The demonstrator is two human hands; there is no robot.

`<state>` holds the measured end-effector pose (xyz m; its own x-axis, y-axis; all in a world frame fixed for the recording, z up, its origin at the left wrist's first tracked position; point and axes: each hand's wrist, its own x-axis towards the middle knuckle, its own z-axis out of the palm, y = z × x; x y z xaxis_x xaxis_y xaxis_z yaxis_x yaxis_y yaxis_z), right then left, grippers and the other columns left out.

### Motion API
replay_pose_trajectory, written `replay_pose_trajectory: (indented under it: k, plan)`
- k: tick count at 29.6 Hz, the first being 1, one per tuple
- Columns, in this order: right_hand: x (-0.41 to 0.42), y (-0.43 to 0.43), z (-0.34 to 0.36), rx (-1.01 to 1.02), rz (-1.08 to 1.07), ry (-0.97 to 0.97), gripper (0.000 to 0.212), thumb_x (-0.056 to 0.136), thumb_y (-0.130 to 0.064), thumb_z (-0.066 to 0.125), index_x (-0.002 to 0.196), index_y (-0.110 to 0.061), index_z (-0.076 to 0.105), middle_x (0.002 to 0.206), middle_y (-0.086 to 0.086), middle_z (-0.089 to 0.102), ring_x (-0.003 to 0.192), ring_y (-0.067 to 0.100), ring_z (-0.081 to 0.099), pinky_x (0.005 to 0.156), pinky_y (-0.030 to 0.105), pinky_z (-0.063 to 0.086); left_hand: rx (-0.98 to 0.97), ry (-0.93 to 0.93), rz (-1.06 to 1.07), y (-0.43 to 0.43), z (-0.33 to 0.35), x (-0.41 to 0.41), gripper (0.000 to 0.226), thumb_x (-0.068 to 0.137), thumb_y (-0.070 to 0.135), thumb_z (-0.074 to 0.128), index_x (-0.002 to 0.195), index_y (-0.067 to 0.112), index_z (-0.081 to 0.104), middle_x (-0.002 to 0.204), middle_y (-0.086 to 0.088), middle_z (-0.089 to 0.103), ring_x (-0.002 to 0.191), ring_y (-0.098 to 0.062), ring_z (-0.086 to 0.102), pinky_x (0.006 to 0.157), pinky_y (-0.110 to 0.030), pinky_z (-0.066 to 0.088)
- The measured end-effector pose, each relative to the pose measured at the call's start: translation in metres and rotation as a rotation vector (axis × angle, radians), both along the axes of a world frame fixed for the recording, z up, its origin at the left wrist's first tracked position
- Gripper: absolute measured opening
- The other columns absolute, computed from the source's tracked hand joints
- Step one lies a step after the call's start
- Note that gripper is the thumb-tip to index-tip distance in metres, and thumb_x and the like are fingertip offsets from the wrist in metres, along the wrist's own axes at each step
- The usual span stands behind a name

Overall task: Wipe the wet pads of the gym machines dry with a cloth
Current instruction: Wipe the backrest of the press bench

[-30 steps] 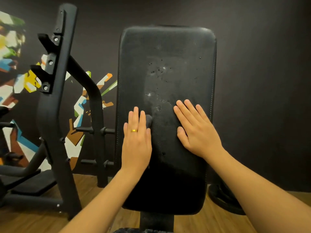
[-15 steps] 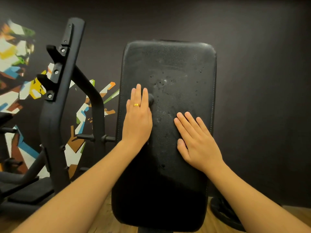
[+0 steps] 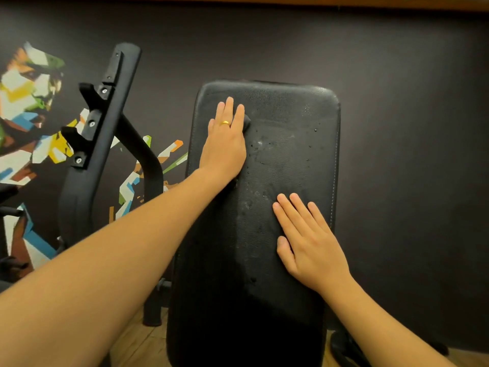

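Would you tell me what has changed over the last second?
The left hand, pressing the dark cloth flat, slid up the black padded backrest from its middle to near the top edge. The right hand stayed flat on its right side; nothing was taken hold of or let go.

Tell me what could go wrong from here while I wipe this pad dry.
1. The left hand presses the dark cloth flat rather than gripping it, so the cloth might slip out mid-stroke.
2. The cloth sits near the pad's upper left; the droplets toward the right edge could get missed.
3. The bare right hand rests on the pad's damp-looking middle and may smear it or hide a patch from wiping.
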<state>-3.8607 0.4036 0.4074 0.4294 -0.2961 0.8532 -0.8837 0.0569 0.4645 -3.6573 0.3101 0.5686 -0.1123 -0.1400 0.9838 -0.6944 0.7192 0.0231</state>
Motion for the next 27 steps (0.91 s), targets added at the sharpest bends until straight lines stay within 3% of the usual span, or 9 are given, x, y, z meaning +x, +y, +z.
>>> replay_pose_trajectory:
  k: [5,14,19,24,27]
  plan:
    - [-0.001,0.000,-0.002,-0.005,-0.008,0.009,0.062,0.101,-0.035,0.037,0.158,-0.010,0.031,0.167,0.006,0.024,0.156,0.023,0.013,0.126,0.047,0.017,0.000,-0.017,-0.050,0.007,-0.067,0.005,0.058,0.103,0.002,0.040,0.158,0.003,0.023,0.168,-0.016,0.009,0.155,-0.033,0.006,0.123,-0.052,0.023]
    - [0.000,-0.001,-0.002,-0.038,-0.016,0.008,0.062,0.100,-0.032,0.039,0.157,-0.010,0.032,0.166,0.006,0.024,0.156,0.024,0.015,0.126,0.047,0.018,0.113,-0.085,0.007,0.032,-0.208,0.006,0.066,0.101,0.008,0.050,0.159,0.009,0.020,0.169,-0.011,0.009,0.156,-0.028,0.007,0.123,-0.047,0.024]
    - [0.006,0.001,0.004,-0.022,-0.040,0.004,0.061,0.101,-0.032,0.039,0.158,-0.010,0.032,0.166,0.008,0.025,0.156,0.026,0.016,0.126,0.047,0.017,0.149,-0.122,0.023,0.047,-0.248,0.002,0.070,0.099,0.005,0.054,0.158,0.009,0.017,0.168,-0.012,0.014,0.156,-0.028,0.008,0.121,-0.047,0.016]
    - [0.003,0.002,-0.001,-0.002,-0.057,-0.001,0.062,0.102,-0.033,0.037,0.159,-0.009,0.028,0.167,0.009,0.023,0.156,0.026,0.013,0.127,0.047,0.014,0.090,-0.246,0.040,0.057,-0.294,0.000,0.065,0.100,0.004,0.052,0.156,0.007,0.020,0.166,-0.014,0.019,0.154,-0.031,0.014,0.119,-0.047,0.022]
    - [0.002,0.001,-0.002,-0.021,-0.036,-0.003,0.061,0.102,-0.031,0.038,0.158,-0.009,0.029,0.166,0.009,0.024,0.156,0.027,0.015,0.127,0.047,0.014,0.121,-0.247,0.048,0.065,-0.313,-0.013,0.073,0.095,0.000,0.062,0.156,0.007,0.023,0.166,-0.014,0.021,0.153,-0.031,0.015,0.117,-0.049,0.022]
